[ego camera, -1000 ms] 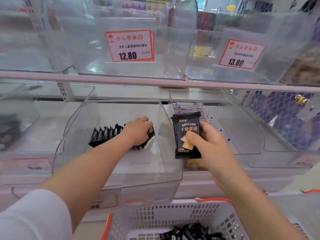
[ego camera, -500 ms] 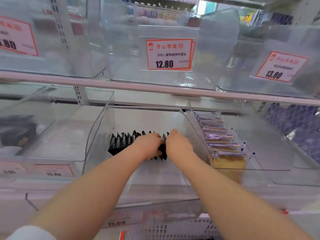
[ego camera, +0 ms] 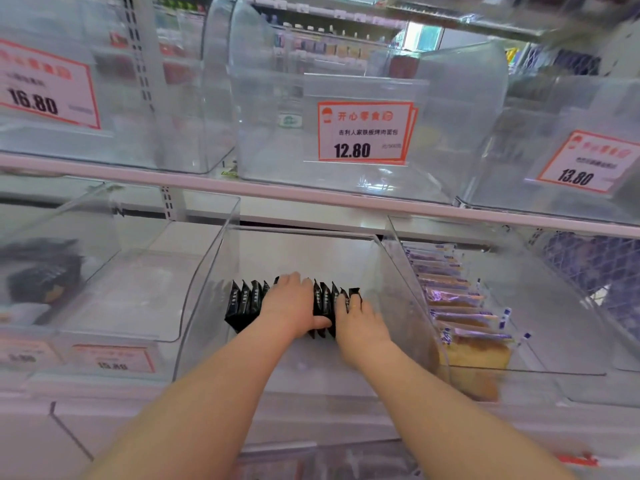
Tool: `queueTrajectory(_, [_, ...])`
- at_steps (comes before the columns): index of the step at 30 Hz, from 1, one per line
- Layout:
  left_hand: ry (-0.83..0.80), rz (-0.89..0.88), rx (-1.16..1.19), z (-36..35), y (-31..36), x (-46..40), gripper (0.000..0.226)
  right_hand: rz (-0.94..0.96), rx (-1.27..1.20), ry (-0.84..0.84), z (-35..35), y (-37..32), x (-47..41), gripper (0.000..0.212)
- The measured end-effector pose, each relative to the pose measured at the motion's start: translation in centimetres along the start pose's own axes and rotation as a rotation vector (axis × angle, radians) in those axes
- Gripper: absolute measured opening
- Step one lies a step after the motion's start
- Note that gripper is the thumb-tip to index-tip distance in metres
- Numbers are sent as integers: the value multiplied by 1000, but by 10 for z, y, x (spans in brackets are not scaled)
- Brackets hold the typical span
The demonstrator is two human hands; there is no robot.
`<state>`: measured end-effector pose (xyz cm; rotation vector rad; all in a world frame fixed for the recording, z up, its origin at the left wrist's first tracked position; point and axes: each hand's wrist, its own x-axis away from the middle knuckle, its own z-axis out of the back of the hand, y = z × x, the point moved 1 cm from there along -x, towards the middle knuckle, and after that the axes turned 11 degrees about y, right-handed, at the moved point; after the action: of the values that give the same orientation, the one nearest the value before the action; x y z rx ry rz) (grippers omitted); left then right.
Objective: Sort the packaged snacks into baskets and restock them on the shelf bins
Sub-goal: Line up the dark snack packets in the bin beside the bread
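1. Two hands reach into the middle clear bin (ego camera: pixel 207 285) on the lower shelf.
2. A row of black snack packets (ego camera: pixel 247 301) stands upright on the floor of this bin, side by side, near its front part.
3. The left hand (ego camera: pixel 289 308) lies on top of the row, with the fingers bent over the far edges of the packets and the thumb pressing on the near side, so it grips some of them.
4. The right hand (ego camera: pixel 358 318) is at the right end of the row; its fingers curl on the last packets, and it seems to hold them, touching the left thumb.
5. The bin to the right (ego camera: pixel 554 341) holds purple-and-clear cake packets (ego camera: pixel 457 299) in a line along its left wall.
6. Above the middle bin, an orange price tag (ego camera: pixel 363 133) shows 12.80.
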<state>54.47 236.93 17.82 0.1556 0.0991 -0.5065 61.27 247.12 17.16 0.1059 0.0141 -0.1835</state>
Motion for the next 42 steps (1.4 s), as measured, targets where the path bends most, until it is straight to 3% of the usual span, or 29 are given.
queueTrajectory(3, [-101, 21, -22, 5, -5, 3, 67, 33, 40, 24, 7, 3, -11, 46])
queueTrajectory(6, [-147, -17, -114, 10, -4, 6, 55, 82, 60, 54, 13, 5, -23, 40])
queueTrajectory(12, [-112, 92, -327, 14, -25, 3, 51, 25, 48, 103, 6, 1, -31, 45])
queueTrajectory(18, [-91, 81, -387, 12, -29, 0, 37, 77, 9, 120, -6, -2, -25, 75])
queueTrajectory(23, [-146, 69, -304, 22, -33, 3, 39, 208, 23, 216, -10, -8, -31, 62])
queueTrajectory(28, [-296, 108, -434, 26, -30, 11, 30, 123, 42, 242, -11, -7, -35, 54])
queueTrajectory(31, [-365, 165, -372, 13, -27, 16, 32, 148, 22, 241, -13, -5, -35, 55])
queueTrajectory(36, [-250, 349, -78, 16, -32, 12, 37, 171, 7, 183, -11, -3, -34, 57])
queueTrajectory(42, [-244, 295, -145, 17, -36, 20, 52, 192, 39, 132, -6, -5, -36, 56])
